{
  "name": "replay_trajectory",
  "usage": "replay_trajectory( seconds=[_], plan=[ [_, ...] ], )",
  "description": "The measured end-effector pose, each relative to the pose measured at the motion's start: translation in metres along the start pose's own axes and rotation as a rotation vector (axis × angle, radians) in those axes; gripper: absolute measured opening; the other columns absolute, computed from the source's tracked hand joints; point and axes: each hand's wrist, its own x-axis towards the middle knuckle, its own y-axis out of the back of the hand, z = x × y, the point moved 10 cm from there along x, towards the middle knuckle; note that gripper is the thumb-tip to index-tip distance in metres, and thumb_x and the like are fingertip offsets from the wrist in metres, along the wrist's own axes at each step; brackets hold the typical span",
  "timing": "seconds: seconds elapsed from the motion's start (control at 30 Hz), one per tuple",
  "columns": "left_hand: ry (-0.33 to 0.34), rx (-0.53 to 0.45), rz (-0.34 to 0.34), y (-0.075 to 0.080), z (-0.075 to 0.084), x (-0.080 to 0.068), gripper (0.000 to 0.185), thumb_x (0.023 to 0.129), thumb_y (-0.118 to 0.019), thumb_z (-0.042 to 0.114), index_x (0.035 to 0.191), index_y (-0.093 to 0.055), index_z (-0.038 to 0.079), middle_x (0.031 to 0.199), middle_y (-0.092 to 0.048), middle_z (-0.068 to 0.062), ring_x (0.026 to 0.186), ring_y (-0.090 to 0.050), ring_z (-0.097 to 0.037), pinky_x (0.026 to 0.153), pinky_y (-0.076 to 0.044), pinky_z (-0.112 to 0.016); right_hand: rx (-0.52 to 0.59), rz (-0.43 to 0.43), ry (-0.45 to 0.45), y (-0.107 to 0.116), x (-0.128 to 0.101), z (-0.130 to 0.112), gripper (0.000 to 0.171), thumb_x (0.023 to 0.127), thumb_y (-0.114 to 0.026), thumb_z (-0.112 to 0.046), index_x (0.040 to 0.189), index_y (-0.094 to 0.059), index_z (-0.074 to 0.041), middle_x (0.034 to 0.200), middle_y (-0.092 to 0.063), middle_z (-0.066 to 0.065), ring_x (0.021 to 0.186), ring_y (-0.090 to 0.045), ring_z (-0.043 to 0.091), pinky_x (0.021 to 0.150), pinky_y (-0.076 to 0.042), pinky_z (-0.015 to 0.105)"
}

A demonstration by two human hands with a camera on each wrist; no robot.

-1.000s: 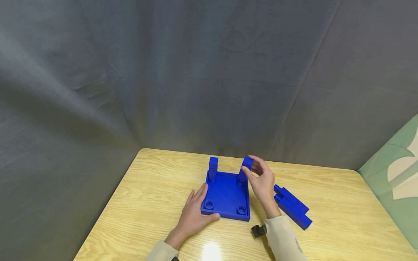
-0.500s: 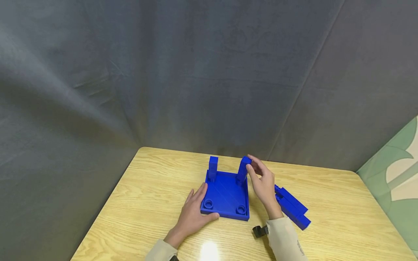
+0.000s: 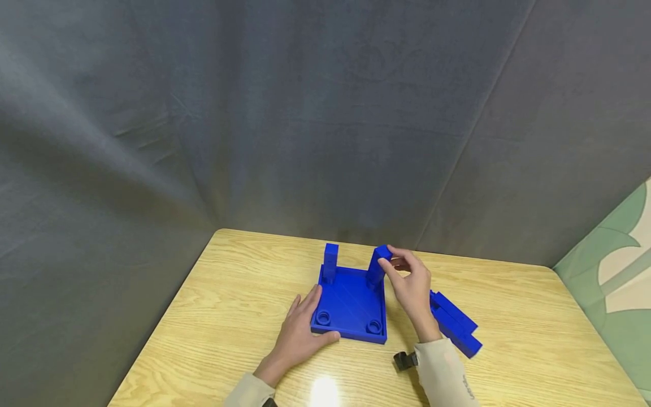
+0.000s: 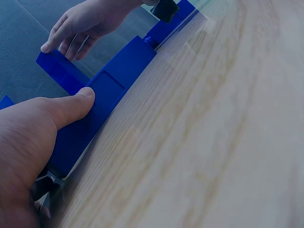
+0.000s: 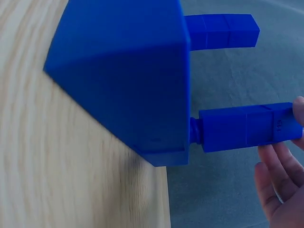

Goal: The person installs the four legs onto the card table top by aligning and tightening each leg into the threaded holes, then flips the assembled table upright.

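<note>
A square blue base (image 3: 351, 299) with raised walls lies on the table, round sockets (image 3: 373, 327) showing at its two near corners. At its near left corner, my left hand (image 3: 297, 336) holds it, fingers along the left wall and thumb (image 4: 78, 102) against the front wall. A blue square leg (image 3: 330, 263) stands upright at the far left corner. My right hand (image 3: 413, 285) pinches the top of another blue leg (image 5: 237, 128) at the far right corner. That leg leans slightly, and a threaded neck (image 5: 194, 131) shows between it and the base.
Two loose blue legs (image 3: 455, 325) lie side by side on the wooden table (image 3: 229, 305), right of my right forearm. A grey curtain (image 3: 325, 124) hangs behind the table. A small black device (image 3: 404, 360) sits at my right cuff.
My right thumb and fingers have shifted around the top of the leg, which has turned slightly. My left hand stays on the base's corner.
</note>
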Motion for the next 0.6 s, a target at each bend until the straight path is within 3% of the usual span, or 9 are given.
replay_trajectory(
  seconds=[0.13, 0.37, 0.6],
  plan=[
    [0.006, 0.003, -0.005, 0.001, 0.0, 0.0, 0.115, 0.088, -0.089, 0.056, 0.176, -0.031, 0.009, 0.182, -0.031, -0.009, 0.166, -0.021, -0.054, 0.132, -0.02, -0.075, -0.004, -0.005, -0.03, -0.003, 0.0, 0.002, 0.034, 0.093, -0.089, -0.005, 0.125, -0.077, 0.0, 0.111, -0.079, 0.018, 0.096, -0.074, 0.027, 0.079, -0.061, 0.017],
    [-0.005, 0.005, -0.008, 0.001, 0.002, 0.001, 0.115, 0.088, -0.089, 0.054, 0.175, -0.031, 0.007, 0.182, -0.031, -0.01, 0.166, -0.021, -0.052, 0.134, -0.019, -0.072, -0.001, -0.013, -0.052, -0.01, -0.001, 0.002, 0.037, 0.096, -0.087, -0.006, 0.129, -0.071, 0.0, 0.114, -0.079, 0.017, 0.097, -0.067, 0.004, 0.073, -0.05, 0.009],
    [-0.011, -0.002, -0.004, 0.0, 0.002, 0.001, 0.115, 0.088, -0.089, 0.054, 0.175, -0.031, 0.005, 0.181, -0.032, -0.012, 0.166, -0.022, -0.051, 0.135, -0.018, -0.071, 0.015, 0.021, -0.068, -0.011, -0.002, 0.005, 0.048, 0.093, -0.091, -0.006, 0.136, -0.071, -0.003, 0.114, -0.078, 0.017, 0.096, -0.069, 0.026, 0.07, -0.052, 0.012]
  ],
)
